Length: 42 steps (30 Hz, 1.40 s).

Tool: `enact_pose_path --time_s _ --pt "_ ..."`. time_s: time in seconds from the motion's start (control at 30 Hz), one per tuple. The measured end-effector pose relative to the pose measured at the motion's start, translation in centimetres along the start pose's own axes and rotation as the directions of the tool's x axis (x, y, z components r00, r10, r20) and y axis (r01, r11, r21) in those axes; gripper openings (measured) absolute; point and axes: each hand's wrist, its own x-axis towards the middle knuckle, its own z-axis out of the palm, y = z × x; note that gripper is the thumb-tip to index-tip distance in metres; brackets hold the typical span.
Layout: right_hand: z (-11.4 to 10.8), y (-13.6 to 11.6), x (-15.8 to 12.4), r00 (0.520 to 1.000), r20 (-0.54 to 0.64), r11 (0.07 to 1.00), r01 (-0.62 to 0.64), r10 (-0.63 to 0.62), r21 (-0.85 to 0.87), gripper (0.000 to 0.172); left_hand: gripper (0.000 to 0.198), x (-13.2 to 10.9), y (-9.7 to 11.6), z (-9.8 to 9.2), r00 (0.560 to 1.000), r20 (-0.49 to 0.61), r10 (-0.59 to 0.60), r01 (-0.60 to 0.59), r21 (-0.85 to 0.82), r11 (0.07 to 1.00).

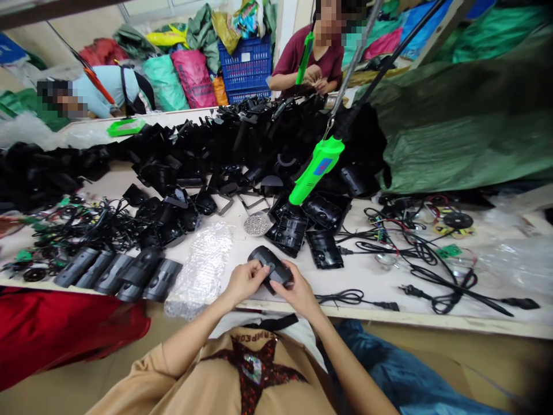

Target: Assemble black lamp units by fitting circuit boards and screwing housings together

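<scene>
Head view, nearest first: left hand (246, 281) and right hand (298, 289), both half-closed around a black plastic housing (271, 266), gripping it from either side over the front edge of the worktop (432, 320). Just left, a bubble-wrap sheet (199, 271), then a row of dark housings (114, 274). Farther on, a green-handled electric screwdriver (317, 164) hanging above heaped black parts (216, 144).

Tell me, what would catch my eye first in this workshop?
A bright green electric screwdriver hangs above the long table, over a heap of black plastic casings along the far side. Nearest the camera, the person's left hand and right hand hold a black plastic casing near the front edge.
</scene>
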Motion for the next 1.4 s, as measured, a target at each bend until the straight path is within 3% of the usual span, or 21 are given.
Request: enact_pose_path --time_s 0.27,0.53,0.7,0.9,1.17,1.3,1.4 --pt "0.4 0.2 -0.2 1.000 -0.012 0.997 0.020 -0.020 0.072 0.063 0.043 0.0 0.4 -0.1 0.996 -0.033 -0.079 0.080 0.020 0.997" --pt "0.1 0.4 0.4 0.999 0.024 0.991 -0.044 0.041 0.123 0.057 0.040 0.0 0.6 -0.1 0.996 -0.059 -0.069 0.071 0.042 0.997" --pt "0.5 0.3 0.1 0.999 0.018 0.994 -0.040 0.038 0.105 0.066 0.038 0.0 1.3 -0.2 0.992 -0.126 -0.030 0.055 0.200 0.978" --pt "0.7 0.3 -0.2 0.994 -0.047 0.995 0.094 -0.096 -0.040 0.074 0.036 0.1 2.1 -0.5 0.987 -0.157 -0.017 0.074 0.360 0.930" --pt "0.6 0.3 0.0 0.994 -0.035 0.995 0.100 -0.099 0.029 0.079 0.028 -0.1 2.6 -0.8 0.989 -0.142 -0.027 0.088 0.445 0.891" --pt "0.1 0.5 -0.3 0.993 -0.048 0.994 0.105 -0.104 0.011 0.083 0.028 0.1 1.8 -1.9 0.982 -0.182 0.050 0.033 0.424 0.905" --pt "-2.0 -0.5 -0.2 0.971 -0.168 0.985 0.163 -0.170 -0.055 0.072 0.022 1.8 1.2 -3.5 0.954 -0.208 0.217 -0.104 0.447 0.888"
